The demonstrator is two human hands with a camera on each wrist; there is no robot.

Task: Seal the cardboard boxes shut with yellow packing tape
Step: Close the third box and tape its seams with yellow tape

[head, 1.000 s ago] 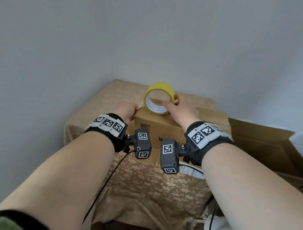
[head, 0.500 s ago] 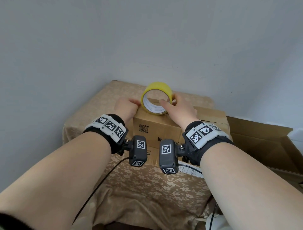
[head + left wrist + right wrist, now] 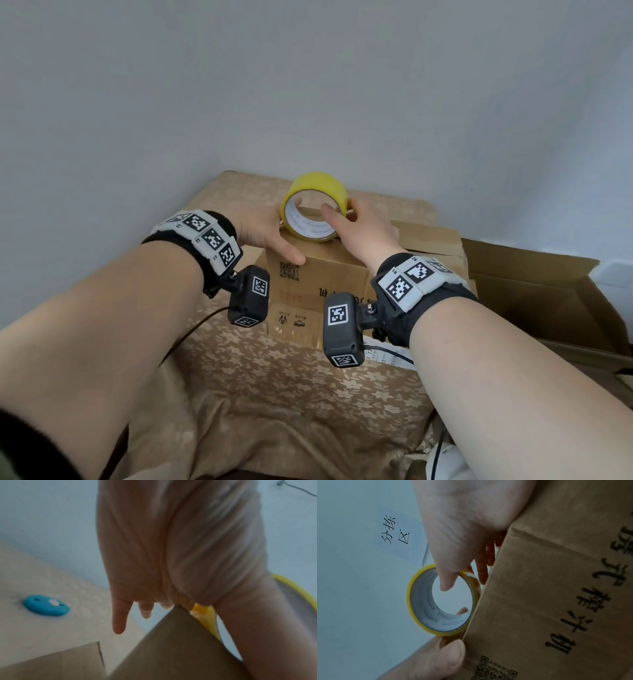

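Right now your right hand (image 3: 363, 233) grips the yellow tape roll (image 3: 313, 205), which stands on edge on top of the small cardboard box (image 3: 329, 274); your thumb reaches into the roll's hole while the other fingers curl round the outside on the far side. Just left of that grip, your left hand (image 3: 263, 229) lies against the near top corner of the box, with the thumb (image 3: 452, 654) pressed on the box edge directly below the roll. From the left wrist view the fingers (image 3: 118, 618) point loosely past the corner and a strip of yellow shows under the palm, though you cannot tell whether they pinch the tape end. Beyond your left fingers, well apart from the roll, a small blue cutter (image 3: 46, 607) lies on the patterned cloth (image 3: 274, 377) that covers the stand under the box. Off to the right of your gripping hand sits a larger open box (image 3: 548, 308), its flaps standing up. Behind the roll, a paper label (image 3: 399, 534) with printed characters is stuck on the pale wall (image 3: 308, 85).
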